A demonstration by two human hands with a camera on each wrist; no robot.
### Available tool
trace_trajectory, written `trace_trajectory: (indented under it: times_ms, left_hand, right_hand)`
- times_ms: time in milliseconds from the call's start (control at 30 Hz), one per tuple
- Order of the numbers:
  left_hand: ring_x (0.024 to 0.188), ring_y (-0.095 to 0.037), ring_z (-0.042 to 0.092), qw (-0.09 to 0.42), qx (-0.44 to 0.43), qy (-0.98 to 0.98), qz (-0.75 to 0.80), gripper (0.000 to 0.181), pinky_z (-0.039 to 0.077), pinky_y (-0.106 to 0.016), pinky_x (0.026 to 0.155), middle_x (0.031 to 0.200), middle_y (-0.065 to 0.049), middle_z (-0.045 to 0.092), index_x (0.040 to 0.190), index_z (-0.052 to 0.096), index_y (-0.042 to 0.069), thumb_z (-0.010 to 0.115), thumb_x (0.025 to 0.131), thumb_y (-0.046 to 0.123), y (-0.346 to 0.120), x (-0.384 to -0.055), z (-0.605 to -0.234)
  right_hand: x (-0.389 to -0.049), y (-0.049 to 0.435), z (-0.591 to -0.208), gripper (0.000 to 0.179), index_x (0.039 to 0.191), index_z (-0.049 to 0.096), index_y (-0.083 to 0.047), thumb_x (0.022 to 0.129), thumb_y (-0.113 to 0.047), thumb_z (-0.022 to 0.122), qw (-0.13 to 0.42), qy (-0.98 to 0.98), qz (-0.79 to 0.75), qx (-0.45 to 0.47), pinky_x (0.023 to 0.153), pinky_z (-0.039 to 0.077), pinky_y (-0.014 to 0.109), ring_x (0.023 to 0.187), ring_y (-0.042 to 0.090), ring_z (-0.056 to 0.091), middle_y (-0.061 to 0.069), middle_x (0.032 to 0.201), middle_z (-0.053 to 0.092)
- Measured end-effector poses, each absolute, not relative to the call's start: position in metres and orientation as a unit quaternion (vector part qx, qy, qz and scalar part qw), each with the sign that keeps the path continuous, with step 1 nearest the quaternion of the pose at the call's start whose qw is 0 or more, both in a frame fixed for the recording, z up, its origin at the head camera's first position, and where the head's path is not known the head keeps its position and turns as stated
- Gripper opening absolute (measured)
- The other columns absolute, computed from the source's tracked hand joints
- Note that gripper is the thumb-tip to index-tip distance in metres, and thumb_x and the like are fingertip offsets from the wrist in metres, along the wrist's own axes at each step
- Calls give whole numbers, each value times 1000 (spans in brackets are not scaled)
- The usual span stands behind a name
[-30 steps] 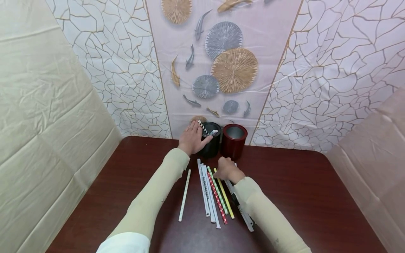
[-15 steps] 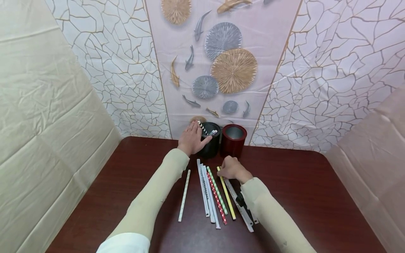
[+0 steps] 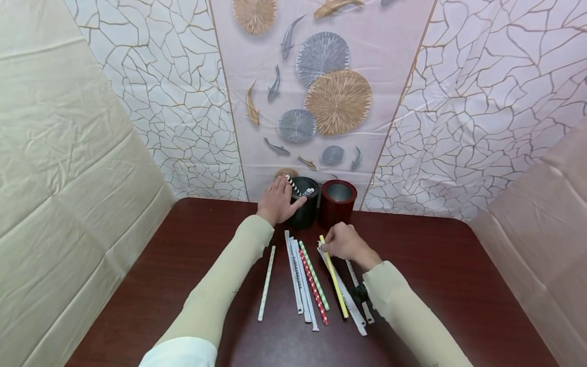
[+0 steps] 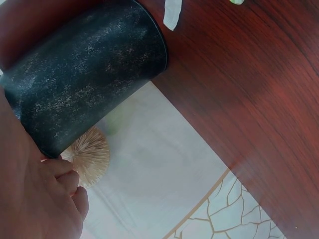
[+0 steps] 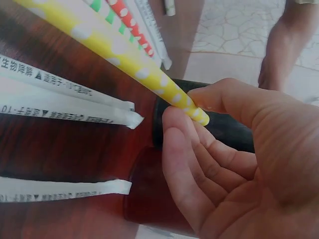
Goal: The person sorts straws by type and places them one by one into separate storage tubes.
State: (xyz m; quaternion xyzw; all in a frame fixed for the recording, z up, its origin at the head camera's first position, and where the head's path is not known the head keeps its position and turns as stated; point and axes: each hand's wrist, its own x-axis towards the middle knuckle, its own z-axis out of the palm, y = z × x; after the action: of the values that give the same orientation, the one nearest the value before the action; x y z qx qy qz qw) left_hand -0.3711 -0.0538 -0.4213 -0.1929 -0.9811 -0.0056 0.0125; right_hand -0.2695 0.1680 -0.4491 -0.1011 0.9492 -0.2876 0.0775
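In the right wrist view my right hand [image 5: 224,144] pinches a yellow paper straw with white dots [image 5: 124,57] near its end, between thumb and fingertips. The straw slants over two paper-wrapped straws [image 3: 350,303] in the head view. My left hand [image 3: 275,201] holds the side of a black cup [image 4: 84,69] at its rim, thumb toward the front. Black-and-white striped straws [image 3: 293,184] stand in that cup. Left of the right hand lie a green-striped straw [image 3: 314,275], a red dotted straw [image 3: 313,285] and several white wrapped straws [image 3: 300,285].
A dark red cup [image 3: 337,209] stands right of the black one, its opening upward. One pale dotted straw [image 3: 266,285] lies apart on the left of the dark wooden table [image 3: 206,285]. Another wrapped straw [image 3: 352,272] lies by the right wrist. Patterned cloth [image 3: 302,76] hangs behind.
My right hand has taken hold of the yellow straw and moved right with it, away from the green-striped straw. The left hand has stayed at the black cup.
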Motion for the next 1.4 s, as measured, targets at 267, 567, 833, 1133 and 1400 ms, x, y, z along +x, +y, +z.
trace_trajectory:
  times_ms: [267,567,833,1133,1400]
  left_hand:
    - [167,-30,12,15,-194,-981,-7,89,15,-41,136,178,-19,12,167,23,0,20,110,68,-54,-370,-421]
    - [167,-31,13,21,-193,-981,-8,89,16,-41,136,178,-19,14,167,24,0,21,109,68,-54,-368,-422]
    - [167,-31,14,20,-196,-980,-11,89,17,-42,136,178,-19,15,167,25,1,21,110,68,-54,-369,-421]
    - [166,-31,15,25,-199,-980,-10,89,17,-41,136,177,-19,16,166,26,0,21,110,68,-54,-370,-421]
    - [167,-30,14,20,-197,-980,-5,89,17,-41,136,178,-18,14,167,25,1,20,109,69,-55,-371,-420]
  right_hand:
    - [-264,172,-426,12,91,72,-4,94,-14,78,45,942,-304,-133,62,55,28,67,11,67,6,86,75]
    - [-252,174,-383,11,94,72,-5,93,-16,77,-6,942,-287,-175,71,59,32,71,11,69,5,86,76]
    - [-247,175,-347,11,93,72,-4,92,-14,76,-58,937,-275,-206,68,61,32,72,12,70,5,84,76]
    - [-247,173,-315,12,93,72,-2,91,-12,77,-118,927,-276,-224,73,64,37,77,19,75,10,86,78]
    - [-248,169,-293,10,93,71,0,90,-8,77,-159,912,-297,-234,73,64,34,77,22,76,13,86,77]
